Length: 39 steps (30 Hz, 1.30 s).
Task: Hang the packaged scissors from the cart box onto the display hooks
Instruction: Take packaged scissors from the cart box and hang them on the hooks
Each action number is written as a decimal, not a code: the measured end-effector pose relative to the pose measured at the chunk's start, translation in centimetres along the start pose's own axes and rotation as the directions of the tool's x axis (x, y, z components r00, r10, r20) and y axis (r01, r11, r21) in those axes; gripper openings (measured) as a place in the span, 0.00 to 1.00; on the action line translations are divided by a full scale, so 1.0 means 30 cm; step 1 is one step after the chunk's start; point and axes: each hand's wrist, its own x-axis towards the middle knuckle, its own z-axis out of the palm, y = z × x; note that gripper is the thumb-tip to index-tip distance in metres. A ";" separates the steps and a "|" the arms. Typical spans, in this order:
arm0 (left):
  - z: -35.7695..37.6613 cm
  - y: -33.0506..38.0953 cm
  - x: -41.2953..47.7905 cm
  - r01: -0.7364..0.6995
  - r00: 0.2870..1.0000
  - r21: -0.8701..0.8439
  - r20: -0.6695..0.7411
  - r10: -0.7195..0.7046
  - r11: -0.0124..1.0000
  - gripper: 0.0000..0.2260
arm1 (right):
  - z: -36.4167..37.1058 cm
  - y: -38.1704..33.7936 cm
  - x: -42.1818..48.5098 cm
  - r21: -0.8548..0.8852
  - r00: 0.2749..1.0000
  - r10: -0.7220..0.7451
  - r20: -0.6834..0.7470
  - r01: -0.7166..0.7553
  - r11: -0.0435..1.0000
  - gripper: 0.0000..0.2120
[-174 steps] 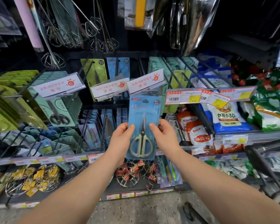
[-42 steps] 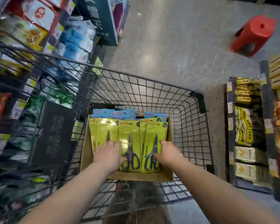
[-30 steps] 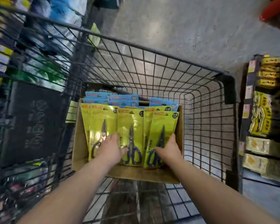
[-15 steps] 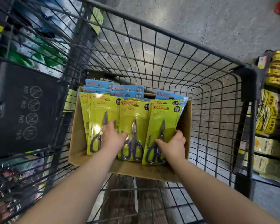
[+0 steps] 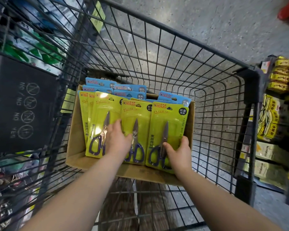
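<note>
**Hands in the cart box**

A black sign (image 5: pixel 22 105) hangs on the cart (image 5: pixel 173 52) wall at left. The box (image 5: pixel 75 130) sits against it, packed with upright yellow packs (image 5: pixel 137 112) and blue packs (image 5: pixel 130 88) behind. The left hand (image 5: pixel 118 140) lies flat, fingers spread, across two packs. The right hand (image 5: pixel 178 151) grips the rightmost pack (image 5: pixel 169 120). Bare wire floor stays open rightward; shelves (image 5: pixel 274 114) beyond.

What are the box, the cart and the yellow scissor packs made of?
Box: brown corrugated cardboard, matte, by its look. Cart: dark coated metal wire welded in a grid. Yellow scissor packs: printed card under glossy clear plastic, judging by the glare; blades look like bare steel, handles probably purple plastic.
</note>
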 end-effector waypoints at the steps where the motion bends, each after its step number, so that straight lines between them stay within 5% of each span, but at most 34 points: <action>1: 0.008 0.008 -0.002 0.012 1.000 -0.016 0.007 -0.012 1.000 0.33 | -0.001 0.001 -0.001 0.004 1.000 -0.001 0.005 0.001 1.000 0.16; 9: 0.007 0.021 0.010 0.091 0.996 -0.226 0.026 -0.087 0.970 0.25 | -0.004 0.019 0.002 0.006 1.000 -0.001 -0.004 0.001 1.000 0.12; 15: -0.011 0.008 0.012 0.007 1.000 -0.193 0.023 -0.003 0.981 0.16 | -0.011 0.023 0.011 0.014 1.000 0.012 -0.009 -0.012 1.000 0.11; 22: -0.034 -0.015 0.021 0.074 0.995 -0.272 0.080 -0.054 0.960 0.27 | -0.011 0.020 0.011 0.013 1.000 0.012 -0.012 -0.012 1.000 0.10; 27: -0.022 -0.028 0.010 0.109 0.984 -0.200 0.157 -0.078 0.974 0.25 | -0.010 0.019 0.011 0.041 0.999 0.048 -0.003 -0.048 0.998 0.10; 33: -0.046 0.001 -0.018 0.214 0.957 -0.354 0.262 -0.123 0.911 0.24 | -0.024 -0.010 -0.001 0.076 0.997 0.083 0.008 -0.083 0.994 0.05; 39: -0.194 0.051 -0.081 0.190 0.979 -0.541 0.170 -0.115 0.819 0.27 | -0.075 -0.144 -0.042 0.051 0.997 -0.001 0.071 -0.002 0.999 0.06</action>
